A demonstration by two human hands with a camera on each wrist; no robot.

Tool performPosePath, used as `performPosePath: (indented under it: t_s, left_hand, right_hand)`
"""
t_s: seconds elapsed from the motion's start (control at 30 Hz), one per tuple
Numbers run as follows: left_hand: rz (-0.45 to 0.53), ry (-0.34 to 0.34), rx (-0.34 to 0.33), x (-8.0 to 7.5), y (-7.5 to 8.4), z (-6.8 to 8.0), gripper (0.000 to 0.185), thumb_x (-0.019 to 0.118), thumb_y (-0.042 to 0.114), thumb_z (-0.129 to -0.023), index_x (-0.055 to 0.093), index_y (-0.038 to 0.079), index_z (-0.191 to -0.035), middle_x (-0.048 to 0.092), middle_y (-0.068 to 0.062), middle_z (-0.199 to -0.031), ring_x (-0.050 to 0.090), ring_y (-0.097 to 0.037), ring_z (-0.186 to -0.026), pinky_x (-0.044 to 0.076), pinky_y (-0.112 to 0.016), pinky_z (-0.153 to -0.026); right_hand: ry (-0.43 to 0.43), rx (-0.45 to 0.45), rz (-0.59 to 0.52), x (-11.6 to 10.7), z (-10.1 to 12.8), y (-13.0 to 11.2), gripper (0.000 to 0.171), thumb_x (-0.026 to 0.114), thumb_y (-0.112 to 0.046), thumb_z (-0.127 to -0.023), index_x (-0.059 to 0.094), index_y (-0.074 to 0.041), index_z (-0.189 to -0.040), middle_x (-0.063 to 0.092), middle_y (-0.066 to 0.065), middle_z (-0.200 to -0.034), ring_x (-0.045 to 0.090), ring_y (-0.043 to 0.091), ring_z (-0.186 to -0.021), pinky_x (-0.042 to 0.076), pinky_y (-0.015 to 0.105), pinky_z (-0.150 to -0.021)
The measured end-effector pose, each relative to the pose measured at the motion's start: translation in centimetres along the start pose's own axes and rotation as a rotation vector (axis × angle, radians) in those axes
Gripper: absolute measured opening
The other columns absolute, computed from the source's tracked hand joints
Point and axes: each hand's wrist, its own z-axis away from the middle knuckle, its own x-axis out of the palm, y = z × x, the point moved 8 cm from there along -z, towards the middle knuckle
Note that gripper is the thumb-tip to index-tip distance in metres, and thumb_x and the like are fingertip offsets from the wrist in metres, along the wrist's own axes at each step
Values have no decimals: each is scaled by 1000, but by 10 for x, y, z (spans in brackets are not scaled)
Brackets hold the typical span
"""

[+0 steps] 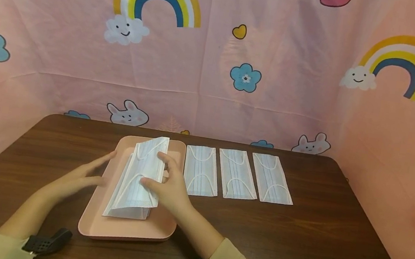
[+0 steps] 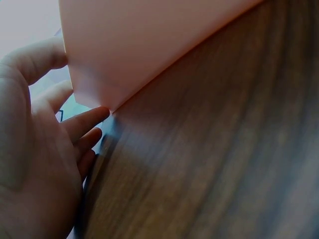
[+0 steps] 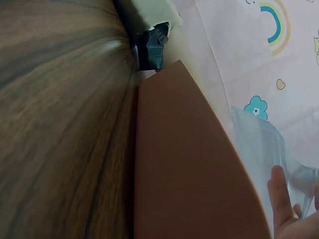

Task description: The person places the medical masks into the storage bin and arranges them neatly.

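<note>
Where pink rainbow-printed cloth [image 1: 298, 71] hangs around the dark wood-grain table [image 1: 294, 246], three pale-blue pleated masks [image 1: 239, 173] lie beside a rectangular pink tray [image 1: 163, 228]; the right hand [image 1: 173, 186] pinches another mask [image 1: 150, 166], tilted over the tray's stack [image 1: 129, 213]; the left hand [image 1: 77, 178], fingers spread, touches the tray.

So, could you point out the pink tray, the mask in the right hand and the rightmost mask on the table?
Pink tray [image 1: 160, 225]: head view, on the bare floor by its near right corner.
Held mask [image 1: 148, 166]: head view, on its visible middle.
Rightmost mask [image 1: 272, 178]: head view, on its pleated middle.
</note>
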Motion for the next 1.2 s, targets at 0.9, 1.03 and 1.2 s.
performPosePath:
  t_s: [0.9, 1.03, 1.2]
  left_hand:
    - [2, 1, 1, 0, -2, 1, 72, 57, 11, -93, 19, 13, -154, 12, -20, -156, 4, -49, -137, 10, -75, -96]
    - [-2, 3, 5, 0, 2, 1, 72, 57, 11, -93, 19, 12, -154, 12, -21, -156, 5, -51, -137, 11, -75, -96]
    - [-10, 6, -2, 0, 2, 0, 72, 58, 12, -93, 20, 12, -154, 13, -21, -156, 5, -51, -137, 10, -75, -96]
  right_hand:
    - [47, 105, 406, 13, -18, 27, 67, 82, -18, -77, 51, -14, -137, 53, 3, -133, 51, 15, -112, 45, 32, -91]
    - [37, 134, 441, 13, -18, 30, 68, 83, -17, -76, 51, -11, -136, 55, 5, -130, 54, 13, -102, 47, 28, -85]
    - [19, 157, 489, 12, -17, 31, 69, 83, -14, -75, 51, -6, -135, 59, 9, -121, 56, 14, -98, 49, 27, -80]
